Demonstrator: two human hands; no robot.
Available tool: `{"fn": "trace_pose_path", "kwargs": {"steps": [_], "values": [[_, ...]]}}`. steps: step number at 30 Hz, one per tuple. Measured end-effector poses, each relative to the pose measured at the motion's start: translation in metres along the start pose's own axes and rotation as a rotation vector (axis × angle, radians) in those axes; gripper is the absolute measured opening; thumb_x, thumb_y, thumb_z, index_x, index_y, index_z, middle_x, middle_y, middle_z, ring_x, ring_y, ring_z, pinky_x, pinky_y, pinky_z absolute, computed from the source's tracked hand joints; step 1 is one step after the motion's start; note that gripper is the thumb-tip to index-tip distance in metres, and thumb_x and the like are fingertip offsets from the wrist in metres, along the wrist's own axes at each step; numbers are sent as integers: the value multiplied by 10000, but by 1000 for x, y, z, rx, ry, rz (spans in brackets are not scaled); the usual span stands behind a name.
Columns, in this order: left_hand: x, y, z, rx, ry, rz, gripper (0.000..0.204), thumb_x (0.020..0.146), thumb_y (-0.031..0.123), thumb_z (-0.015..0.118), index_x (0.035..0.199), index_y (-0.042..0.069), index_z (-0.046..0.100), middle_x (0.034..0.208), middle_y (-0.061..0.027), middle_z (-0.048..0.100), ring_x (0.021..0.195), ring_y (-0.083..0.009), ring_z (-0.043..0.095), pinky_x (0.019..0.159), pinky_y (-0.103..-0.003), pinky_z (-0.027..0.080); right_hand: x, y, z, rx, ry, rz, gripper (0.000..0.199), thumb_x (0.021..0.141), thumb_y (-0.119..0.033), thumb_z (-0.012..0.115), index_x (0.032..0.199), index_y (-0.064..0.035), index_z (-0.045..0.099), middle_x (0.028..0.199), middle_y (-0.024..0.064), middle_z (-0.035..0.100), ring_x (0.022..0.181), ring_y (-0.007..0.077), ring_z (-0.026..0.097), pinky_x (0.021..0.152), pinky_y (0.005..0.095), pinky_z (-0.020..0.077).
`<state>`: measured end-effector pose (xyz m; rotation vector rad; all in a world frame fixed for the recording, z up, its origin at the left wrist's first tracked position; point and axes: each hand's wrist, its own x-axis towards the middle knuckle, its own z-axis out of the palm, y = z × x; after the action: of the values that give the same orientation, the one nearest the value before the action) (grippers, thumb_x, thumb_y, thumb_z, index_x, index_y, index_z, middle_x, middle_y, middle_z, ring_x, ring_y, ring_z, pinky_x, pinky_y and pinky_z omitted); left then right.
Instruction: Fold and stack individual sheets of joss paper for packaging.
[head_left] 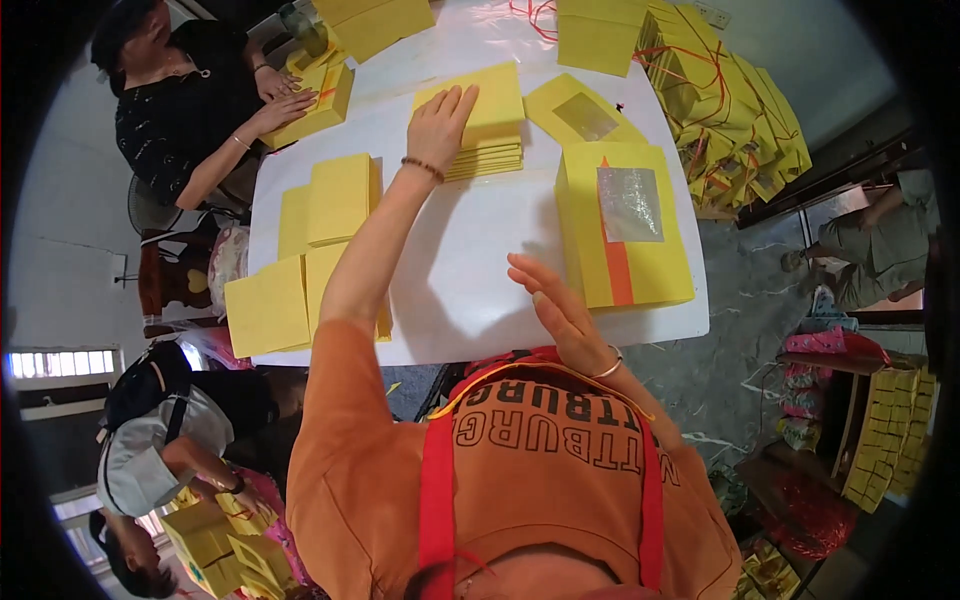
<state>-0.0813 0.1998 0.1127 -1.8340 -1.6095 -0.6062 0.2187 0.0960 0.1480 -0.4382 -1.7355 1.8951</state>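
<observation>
Left hand: released, laid flat with outstretched fingers on top of the layered yellow stack; no grasp is shown, and the thumb cannot be made out.
Right hand: released and empty, held with slightly bent fingers near the lower edge of the white table; its height above the surface cannot be told.
Layered stack: placed at upper centre of the frame, with several folded edges exposed along its lower side.
Box-shaped yellow bundle: set right of centre, topped by an orange strip and a silvery panel; touched by neither hand.
Yellow piles: laid out at left of centre, well apart from the right hand.
Step in hand: the stack is apparently being steadied or pressed level.
Next move: contact by the right hand seems called for, so that the lower edges can be squared without being skewed.
</observation>
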Motion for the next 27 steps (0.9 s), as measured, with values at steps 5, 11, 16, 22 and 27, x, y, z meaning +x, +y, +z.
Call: {"fn": "trace_pose_path", "kwargs": {"steps": [5, 11, 16, 22, 27], "values": [[-30, -12, 58, 38, -623, -51, 538, 762, 80, 529, 1267, 220, 408, 1013, -76, 541, 938, -242, 553, 718, -354, 478, -4, 1, -9, 13, 70, 46, 394, 921, -167, 401, 1281, -8, 387, 1268, 129, 454, 1170, 221, 437, 990, 325, 312], [-29, -20, 67, -56, -545, -54, 507, 774, 118, 531, 1249, 245, 409, 1023, -78, 532, 917, -247, 552, 672, -371, 473, -1, 3, -20, 19, 232, 70, 365, 928, -174, 405, 1244, 7, 428, 1226, 137, 497, 1152, 203, 452, 973, 314, 331], [-22, -18, 56, -33, -360, 32, 521, 764, 89, 523, 1257, 210, 409, 1141, -91, 480, 997, -244, 512, 777, -355, 446, -1, 0, -25, -7, 266, 78, 351, 924, -173, 416, 1222, 10, 451, 1189, 132, 522, 1129, 201, 471, 963, 307, 342], [-32, -16, 59, -39, -469, 7, 532, 747, 59, 512, 1255, 184, 413, 1099, -95, 510, 1023, -243, 495, 810, -360, 430, -5, -1, -29, -56, 284, 93, 339, 919, -164, 422, 1202, 15, 472, 1181, 123, 527, 1121, 192, 477, 955, 300, 350], [-28, -11, 51, -230, -697, -95, 516, 848, 358, 494, 1317, 182, 367, 1227, -177, 458, 1099, -327, 448, 909, -379, 391, -12, 2, -32, -64, 324, 89, 328, 909, -151, 437, 1191, 11, 486, 1167, 116, 539, 1113, 188, 484, 938, 294, 366]]}}
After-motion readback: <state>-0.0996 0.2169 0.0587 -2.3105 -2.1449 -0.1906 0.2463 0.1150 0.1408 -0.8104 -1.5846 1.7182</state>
